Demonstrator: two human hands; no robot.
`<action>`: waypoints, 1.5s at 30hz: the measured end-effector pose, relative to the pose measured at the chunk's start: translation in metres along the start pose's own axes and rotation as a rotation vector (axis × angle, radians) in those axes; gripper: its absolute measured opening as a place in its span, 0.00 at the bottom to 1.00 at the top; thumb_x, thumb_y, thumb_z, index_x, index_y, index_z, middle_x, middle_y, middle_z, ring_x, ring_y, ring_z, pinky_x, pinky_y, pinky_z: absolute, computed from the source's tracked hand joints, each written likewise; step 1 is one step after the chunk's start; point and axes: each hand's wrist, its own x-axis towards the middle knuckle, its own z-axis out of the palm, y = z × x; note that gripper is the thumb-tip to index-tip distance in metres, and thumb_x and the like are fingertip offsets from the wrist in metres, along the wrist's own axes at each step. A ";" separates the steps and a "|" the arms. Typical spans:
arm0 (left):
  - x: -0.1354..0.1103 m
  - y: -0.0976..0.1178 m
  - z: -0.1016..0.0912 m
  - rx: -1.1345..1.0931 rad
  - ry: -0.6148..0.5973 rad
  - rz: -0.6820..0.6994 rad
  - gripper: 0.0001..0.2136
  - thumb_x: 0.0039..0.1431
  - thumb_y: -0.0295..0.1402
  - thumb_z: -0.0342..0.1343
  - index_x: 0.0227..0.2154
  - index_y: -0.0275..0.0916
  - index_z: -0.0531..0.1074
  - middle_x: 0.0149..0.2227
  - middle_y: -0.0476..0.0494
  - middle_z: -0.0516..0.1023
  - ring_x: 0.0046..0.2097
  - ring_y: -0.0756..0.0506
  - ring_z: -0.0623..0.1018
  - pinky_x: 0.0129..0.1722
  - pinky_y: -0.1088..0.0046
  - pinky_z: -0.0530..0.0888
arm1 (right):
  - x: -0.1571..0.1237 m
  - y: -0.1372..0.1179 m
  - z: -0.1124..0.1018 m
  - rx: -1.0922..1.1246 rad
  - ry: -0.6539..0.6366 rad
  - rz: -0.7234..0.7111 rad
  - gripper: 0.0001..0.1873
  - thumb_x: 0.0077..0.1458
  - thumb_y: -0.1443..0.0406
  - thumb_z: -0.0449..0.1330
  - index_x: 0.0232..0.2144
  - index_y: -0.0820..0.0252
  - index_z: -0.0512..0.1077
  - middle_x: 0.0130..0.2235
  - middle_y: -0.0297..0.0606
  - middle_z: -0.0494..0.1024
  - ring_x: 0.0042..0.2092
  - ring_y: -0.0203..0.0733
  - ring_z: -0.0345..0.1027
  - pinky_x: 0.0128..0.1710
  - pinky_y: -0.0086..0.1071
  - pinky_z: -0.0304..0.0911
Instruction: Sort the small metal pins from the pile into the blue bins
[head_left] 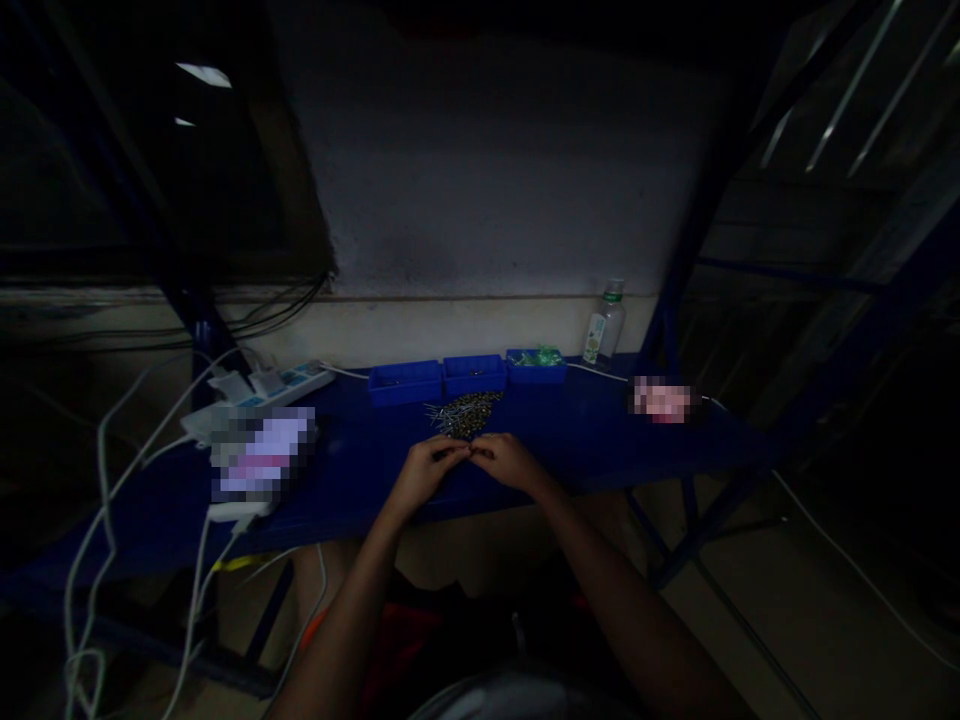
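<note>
My left hand point(429, 474) and my right hand point(507, 461) meet at the front part of the blue table, fingertips almost touching. Thumb and fingers are pinched together on both. Whatever lies between the fingertips is too small and dark to make out. Just beyond them is a loose pile of small metal pieces point(466, 412), thin silver shanks like screws or nails on its left and dark, brassy bits on its right. Behind the pile stand three blue trays in a row: a left tray point(406, 394), a middle tray point(475, 385) and a right tray point(536, 376) with crinkled green material point(541, 356).
On the blue table point(592, 430), a white power strip point(259, 398) with plugs and a blurred-out flat item point(264, 452) lie left. White cables point(105, 520) hang off that side. A clear bottle point(605, 328) stands back right, near a pixelated pink item point(663, 399).
</note>
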 end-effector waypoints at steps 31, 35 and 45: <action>-0.001 0.002 0.000 -0.019 -0.071 0.037 0.11 0.55 0.38 0.53 0.34 0.38 0.77 0.34 0.43 0.76 0.36 0.47 0.74 0.36 0.74 0.69 | -0.001 0.001 -0.001 0.033 -0.008 0.035 0.04 0.52 0.68 0.55 0.27 0.61 0.69 0.28 0.33 0.71 0.30 0.32 0.62 0.30 0.24 0.51; -0.001 0.001 0.001 -0.011 -0.064 0.018 0.12 0.55 0.38 0.53 0.35 0.38 0.77 0.34 0.43 0.76 0.36 0.47 0.74 0.35 0.74 0.69 | 0.000 0.002 0.000 0.008 -0.009 0.030 0.04 0.52 0.68 0.55 0.26 0.61 0.68 0.27 0.32 0.70 0.29 0.32 0.61 0.29 0.24 0.51; -0.001 0.002 0.001 -0.012 -0.043 0.028 0.11 0.55 0.37 0.53 0.35 0.38 0.76 0.34 0.43 0.77 0.36 0.46 0.75 0.37 0.73 0.69 | 0.000 0.003 0.002 -0.016 0.006 0.010 0.07 0.53 0.68 0.54 0.24 0.61 0.65 0.26 0.32 0.68 0.28 0.32 0.60 0.29 0.24 0.50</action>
